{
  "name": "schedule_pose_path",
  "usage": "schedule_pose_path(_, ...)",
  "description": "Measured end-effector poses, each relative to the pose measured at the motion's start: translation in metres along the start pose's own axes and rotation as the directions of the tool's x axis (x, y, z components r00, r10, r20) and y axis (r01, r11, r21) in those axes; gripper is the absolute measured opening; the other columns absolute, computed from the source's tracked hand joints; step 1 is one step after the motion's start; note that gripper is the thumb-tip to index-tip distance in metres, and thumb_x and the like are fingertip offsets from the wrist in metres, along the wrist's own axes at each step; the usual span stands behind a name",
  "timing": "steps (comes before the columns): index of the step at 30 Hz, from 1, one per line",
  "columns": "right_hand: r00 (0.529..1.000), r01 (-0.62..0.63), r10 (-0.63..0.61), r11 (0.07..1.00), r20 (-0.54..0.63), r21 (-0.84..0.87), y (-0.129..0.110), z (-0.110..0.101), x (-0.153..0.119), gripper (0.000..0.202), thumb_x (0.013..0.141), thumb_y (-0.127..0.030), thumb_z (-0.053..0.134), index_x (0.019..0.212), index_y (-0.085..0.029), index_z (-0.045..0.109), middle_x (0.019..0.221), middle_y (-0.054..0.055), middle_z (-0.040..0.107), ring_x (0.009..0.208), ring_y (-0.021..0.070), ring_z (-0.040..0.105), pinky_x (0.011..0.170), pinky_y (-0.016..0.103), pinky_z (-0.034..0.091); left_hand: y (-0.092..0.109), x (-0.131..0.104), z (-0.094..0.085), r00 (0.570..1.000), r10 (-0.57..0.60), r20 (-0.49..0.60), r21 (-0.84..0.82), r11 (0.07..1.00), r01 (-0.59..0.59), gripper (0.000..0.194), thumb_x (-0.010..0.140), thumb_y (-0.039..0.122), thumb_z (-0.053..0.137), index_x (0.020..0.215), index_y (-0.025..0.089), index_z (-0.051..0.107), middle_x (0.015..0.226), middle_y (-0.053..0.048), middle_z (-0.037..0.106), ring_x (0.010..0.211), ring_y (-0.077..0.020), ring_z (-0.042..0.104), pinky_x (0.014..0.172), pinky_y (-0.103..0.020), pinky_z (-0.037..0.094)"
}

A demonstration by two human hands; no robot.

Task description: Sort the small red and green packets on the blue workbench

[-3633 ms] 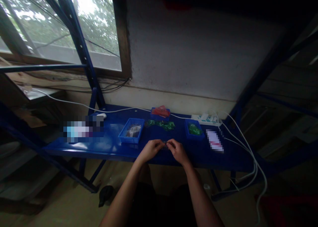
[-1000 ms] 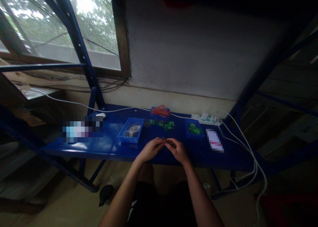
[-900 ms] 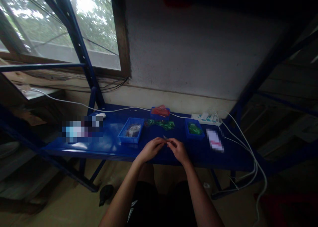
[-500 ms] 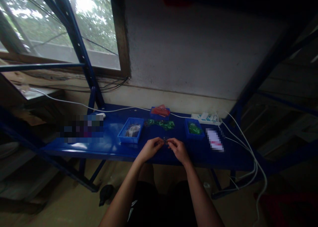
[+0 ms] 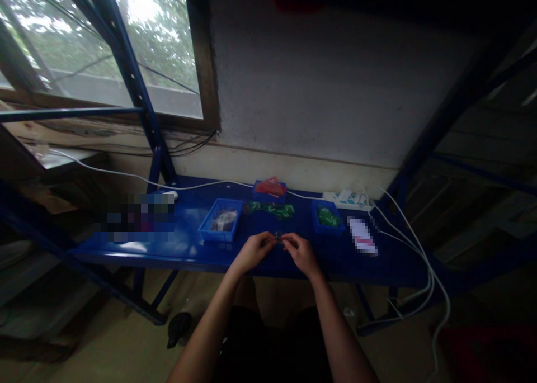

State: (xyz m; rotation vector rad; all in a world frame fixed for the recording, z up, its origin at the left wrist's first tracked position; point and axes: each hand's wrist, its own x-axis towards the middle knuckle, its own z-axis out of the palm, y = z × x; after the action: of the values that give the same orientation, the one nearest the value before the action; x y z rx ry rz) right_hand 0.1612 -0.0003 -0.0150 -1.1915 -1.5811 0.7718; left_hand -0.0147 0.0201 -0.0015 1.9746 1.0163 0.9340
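Note:
My left hand and my right hand meet near the front edge of the blue table. Both are closed, fingertips pinching a small shiny piece between them; it is too small and dark to name. Behind the hands lie green plastic packets on the tabletop. To the left stands a blue bin with clear packets in it. On the right, another blue bin holds green packets.
A small blue bin with red packets stands at the back by the wall. A white power strip with cables lies back right, near a blurred white item. Blurred objects sit at the left. Blue posts frame the table.

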Motion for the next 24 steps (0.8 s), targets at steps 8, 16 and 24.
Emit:
schedule_pose_path(8,1.000,-0.021,0.021,1.000,0.006,0.000,-0.0032,0.0001,-0.0001,0.020,0.080,-0.031,0.052,0.090,-0.020,0.065,0.086,0.005,0.071,0.068,0.0182,0.066,0.064,0.030,0.052,-0.0012,0.0006,0.0007,1.000,-0.007,0.003,-0.013,1.000,0.007,0.024,0.084,0.036,0.050,0.083,0.016,0.063,0.079,-0.004,0.069,0.073,-0.0177,0.062,0.067,-0.025,0.044)
schedule_pose_path(16,1.000,-0.009,0.009,1.000,0.004,-0.017,-0.0041,-0.0004,-0.0001,0.020,0.081,-0.030,0.052,0.090,-0.020,0.065,0.085,0.004,0.071,0.068,0.0174,0.066,0.065,0.030,0.052,0.0010,-0.0004,0.0003,1.000,0.005,0.000,-0.013,1.000,-0.005,0.022,0.084,0.033,0.049,0.082,0.015,0.062,0.080,-0.004,0.069,0.073,-0.0170,0.062,0.067,-0.024,0.043)
schedule_pose_path(24,1.000,0.022,-0.022,0.999,-0.002,-0.042,0.0033,0.0006,0.0004,0.020,0.081,-0.032,0.051,0.090,-0.020,0.066,0.083,0.004,0.070,0.072,0.0182,0.066,0.066,0.030,0.053,0.0029,-0.0002,-0.0001,1.000,0.008,-0.003,0.003,1.000,-0.008,0.024,0.084,0.034,0.049,0.081,0.015,0.063,0.078,-0.004,0.069,0.072,-0.0173,0.061,0.066,-0.024,0.043)
